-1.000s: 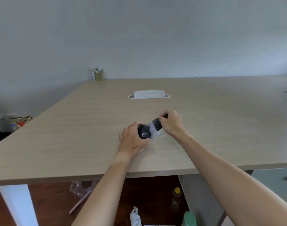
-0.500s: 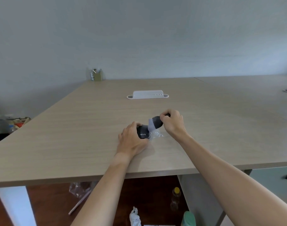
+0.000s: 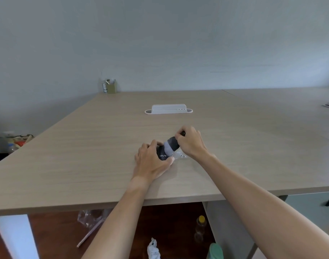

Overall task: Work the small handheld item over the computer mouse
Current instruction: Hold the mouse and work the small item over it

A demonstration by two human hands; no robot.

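Right hand (image 3: 190, 143) shifted farther, clutching handheld item (image 3: 172, 145) (half hidden); left hand (image 3: 152, 161) clamps mouse (image 3: 162, 155).

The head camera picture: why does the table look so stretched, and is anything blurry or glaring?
Head view: the wide-angle lens splays the table edges outward; light is soft and even, without glare; the mouse between left hand and right hand is small and slightly soft.
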